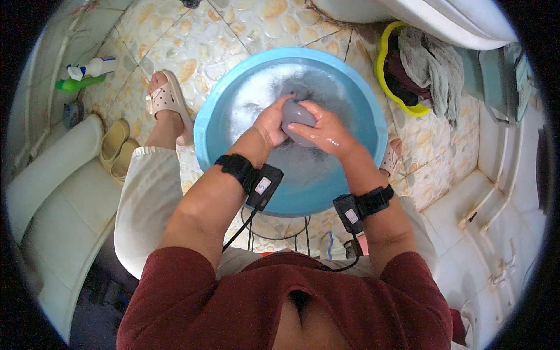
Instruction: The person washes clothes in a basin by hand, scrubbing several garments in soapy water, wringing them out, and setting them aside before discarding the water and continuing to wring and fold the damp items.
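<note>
A large blue plastic basin [288, 209] with sudsy water [253, 100] stands before me. Over the water, both my hands grip a wet, smooth, purplish-grey thing [299, 117], bulging and rounded; I cannot tell whether it is cloth or something else. My left hand [273, 120] has its palm against the left side, thumb up. From the right, my right hand [326, 129] closes on it with thumb and fingers. Dark material shows in the water around it. A black strap with a small box [264, 186] sits on each forearm.
Right of the basin, a yellow basin [381, 72] holds dark clothes and a grey cloth [431, 65]. Bottles [98, 68], a green one among them [76, 84], and olive clogs [116, 140] lie at left. A wire stand [275, 237] is near my knees. Patterned tiles cover the floor.
</note>
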{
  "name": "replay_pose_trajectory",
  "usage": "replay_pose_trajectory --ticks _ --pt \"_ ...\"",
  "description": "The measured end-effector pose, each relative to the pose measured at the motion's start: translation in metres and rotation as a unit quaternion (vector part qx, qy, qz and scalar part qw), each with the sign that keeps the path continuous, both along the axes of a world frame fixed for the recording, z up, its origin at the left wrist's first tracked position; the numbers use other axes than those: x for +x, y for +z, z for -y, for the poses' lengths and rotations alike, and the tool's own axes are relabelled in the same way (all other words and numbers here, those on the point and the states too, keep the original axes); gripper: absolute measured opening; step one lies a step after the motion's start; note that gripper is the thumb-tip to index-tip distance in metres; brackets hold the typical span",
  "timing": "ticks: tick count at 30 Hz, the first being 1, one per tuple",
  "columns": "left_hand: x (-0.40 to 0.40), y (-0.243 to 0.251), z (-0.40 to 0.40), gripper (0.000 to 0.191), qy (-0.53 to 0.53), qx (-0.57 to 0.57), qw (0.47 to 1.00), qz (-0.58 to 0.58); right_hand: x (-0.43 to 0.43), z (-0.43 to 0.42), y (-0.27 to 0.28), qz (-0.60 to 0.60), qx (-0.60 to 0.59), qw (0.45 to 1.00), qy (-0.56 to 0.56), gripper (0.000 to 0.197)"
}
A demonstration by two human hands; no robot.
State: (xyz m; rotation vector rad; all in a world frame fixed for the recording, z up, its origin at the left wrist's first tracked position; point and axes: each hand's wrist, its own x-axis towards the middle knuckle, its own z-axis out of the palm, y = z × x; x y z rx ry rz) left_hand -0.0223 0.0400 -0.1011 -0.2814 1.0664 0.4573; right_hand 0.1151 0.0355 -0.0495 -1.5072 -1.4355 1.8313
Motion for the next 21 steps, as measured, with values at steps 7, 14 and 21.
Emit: replay_pose_trajectory --ticks 7,14,21 --pt "0.011 0.014 -0.006 0.033 0.135 0.022 0.99 -0.037 -0.024 0.018 0.0 0.238 0.268 0.923 -0.138 0.052" --pt "0.027 0.007 0.028 0.026 -0.068 0.315 0.898 -0.301 -0.031 0.012 -0.008 0.151 0.111 0.957 -0.222 0.045" --pt "0.028 0.035 0.009 0.029 -0.148 0.35 0.849 -0.367 -0.019 0.012 -0.019 0.076 -0.112 0.957 -0.255 0.049"
